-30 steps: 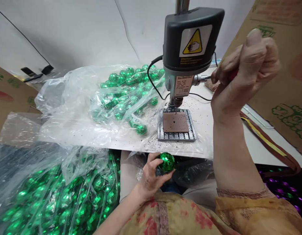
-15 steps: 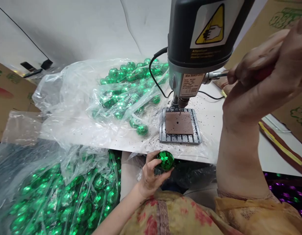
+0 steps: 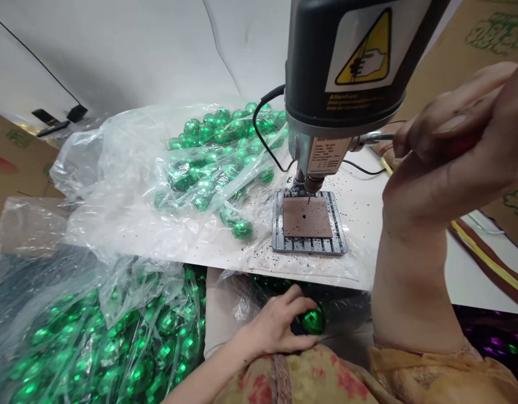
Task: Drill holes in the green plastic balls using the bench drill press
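Note:
My left hand (image 3: 284,322) is low at the lap, below the table edge, its fingers and thumb around a shiny green faceted ball (image 3: 312,320). At the upper right my right hand (image 3: 456,123) is wrapped round the red-gripped handle of the bench drill (image 3: 347,67). Under the drill's chuck and thin bit lies a brown square board (image 3: 307,217) with a small hole, on a slotted grey metal base (image 3: 338,244). Dark shavings are scattered over the base and around it.
Green balls (image 3: 204,133) lie under clear plastic on the white table (image 3: 166,255). More fill a large bag (image 3: 116,342) at the lower left. Purple balls (image 3: 494,341) show at the lower right. Cardboard boxes (image 3: 498,33) stand at both sides.
My left hand has moved down and to the right with the green ball, away from the table edge, its back now turned up. My right hand stays on the handle, slightly lower in view.

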A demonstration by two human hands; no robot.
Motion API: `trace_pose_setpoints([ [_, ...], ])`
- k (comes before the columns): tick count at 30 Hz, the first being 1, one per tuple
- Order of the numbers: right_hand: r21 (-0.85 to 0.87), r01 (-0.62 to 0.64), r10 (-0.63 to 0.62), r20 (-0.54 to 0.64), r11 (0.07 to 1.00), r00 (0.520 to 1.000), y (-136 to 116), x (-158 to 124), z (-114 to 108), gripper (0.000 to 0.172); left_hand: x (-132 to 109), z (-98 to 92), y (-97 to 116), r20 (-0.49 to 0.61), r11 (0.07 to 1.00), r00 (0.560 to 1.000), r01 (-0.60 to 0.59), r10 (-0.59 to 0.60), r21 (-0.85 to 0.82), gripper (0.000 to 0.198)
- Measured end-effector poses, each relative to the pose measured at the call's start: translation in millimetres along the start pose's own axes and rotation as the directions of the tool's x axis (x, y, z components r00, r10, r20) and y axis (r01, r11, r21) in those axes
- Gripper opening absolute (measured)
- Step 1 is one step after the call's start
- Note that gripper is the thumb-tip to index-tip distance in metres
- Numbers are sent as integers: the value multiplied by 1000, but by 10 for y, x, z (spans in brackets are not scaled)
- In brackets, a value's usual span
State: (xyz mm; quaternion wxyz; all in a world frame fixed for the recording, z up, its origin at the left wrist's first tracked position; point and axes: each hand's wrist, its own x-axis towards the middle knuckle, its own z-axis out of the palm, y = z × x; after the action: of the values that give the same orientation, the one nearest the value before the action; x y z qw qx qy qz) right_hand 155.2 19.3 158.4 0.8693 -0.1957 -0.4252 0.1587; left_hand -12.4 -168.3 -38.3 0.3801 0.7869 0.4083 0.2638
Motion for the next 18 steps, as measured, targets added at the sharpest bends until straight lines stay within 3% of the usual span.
trace_pose_setpoints([
  [2, 25, -7, 7, -3, 1000, 1000, 2, -9, 5, 43, -27, 141, -115, 220, 989, 965, 146, -145, 14, 50],
  [3, 31, -5, 5, -2, 1000, 1000, 7, -13, 5, 43, -37, 224, -191, 266, 974, 939, 226, -219, 6, 52],
  [4, 30, 8, -8, -8, 1000, 1000, 13, -16, 4, 43, -42, 309, -273, 266, 950, 918, 310, -293, -22, 54],
  [6, 7, 28, -28, -4, 1000, 1000, 21, -18, -1, 44, -39, 449, -418, 162, 880, 885, 457, -436, -129, 58],
  [9, -7, 49, -49, 11, 999, 999, 14, -11, -9, 39, -6, 451, -447, 18, 792, 817, 563, -576, -237, 64],
  [11, -2, 56, -56, 31, 998, 998, 1, -1, -15, 34, 29, 258, -277, 101, 787, 809, 586, -578, -194, 65],
  [13, -4, 64, -64, 49, 998, 997, -11, 7, -16, 34, 85, -62, 0, 289, 810, 824, 551, -488, -203, 58],
  [15, 1, 62, -61, 54, 998, 997, -16, 11, -12, 35, 189, -434, 269, 386, 780, 864, 474, -323, -408, 45],
  [16, 9, 61, -61, 52, 998, 997, -15, 12, -8, 36, 267, -615, 360, 328, 770, 905, 407, -270, -491, 39],
  [18, 28, 68, -70, 49, 997, 996, -10, 13, -2, 37, 483, -937, 402, 65, 828, 969, 238, -239, -508, 27],
])
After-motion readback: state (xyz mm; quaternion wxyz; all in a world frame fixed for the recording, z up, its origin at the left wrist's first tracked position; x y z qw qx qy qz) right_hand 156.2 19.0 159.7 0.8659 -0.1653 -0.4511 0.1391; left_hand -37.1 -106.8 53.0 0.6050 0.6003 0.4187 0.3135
